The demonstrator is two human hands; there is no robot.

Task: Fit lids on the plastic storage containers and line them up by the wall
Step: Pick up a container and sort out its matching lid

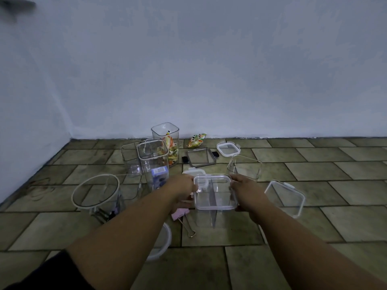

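Left hand: your left hand (pixel 181 189) grips the left rim of the divided container (pixel 215 193), fingers curled round its edge.
Right hand: your right hand (pixel 245 193) clamps the opposite side, so the box sits squeezed between both.
Container: clear and square, with a partition inside. I cannot tell whether it rests on the floor (pixel 314 227) or hangs just above it.
Handling: probably light, stiff, smooth-walled and slippery. Hold it at the rim corners and press gently, since thin plastic may flex or crack.
Close by: a pink binder clip (pixel 180 213) lies just under your left hand, and a small white-rimmed lid (pixel 193 171) lies just beyond it.
Further out: a white-framed lid (pixel 287 197) lies right of your right hand. A dark-framed lid (pixel 201 157) and a tall open container (pixel 152 162) stand beyond, nearer the wall (pixel 209 80).
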